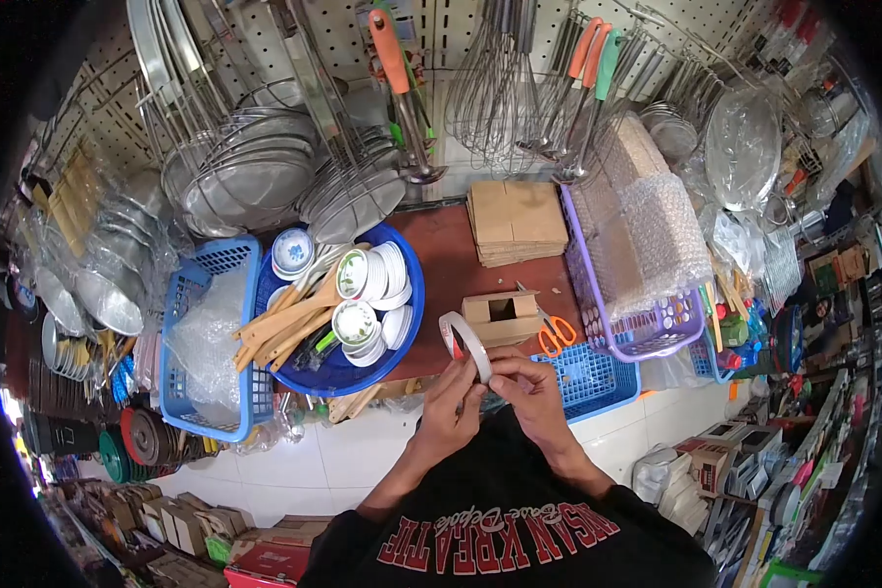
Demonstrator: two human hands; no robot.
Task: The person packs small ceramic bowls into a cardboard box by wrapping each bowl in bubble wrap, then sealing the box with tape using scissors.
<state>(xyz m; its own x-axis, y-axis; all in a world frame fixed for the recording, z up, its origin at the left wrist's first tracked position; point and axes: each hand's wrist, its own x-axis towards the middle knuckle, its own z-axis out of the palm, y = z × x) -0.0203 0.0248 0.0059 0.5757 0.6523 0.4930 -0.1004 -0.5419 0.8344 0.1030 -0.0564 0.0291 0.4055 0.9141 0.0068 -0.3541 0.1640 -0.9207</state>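
Note:
A narrow roll of pale tape is held up in front of my chest, between both hands. My left hand grips its lower left side with fingers closed around it. My right hand pinches at the right edge of the roll; whether a loose tape end is between those fingertips is too small to tell. Just beyond the roll, a small brown cardboard box lies on the red-brown table. Orange-handled scissors rest to the right of the box.
A stack of flat cardboard pieces lies farther back. At left, a blue basin holds bowls and wooden utensils. A purple basket with bubble wrap and a blue basket stand right. Strainers and whisks hang behind.

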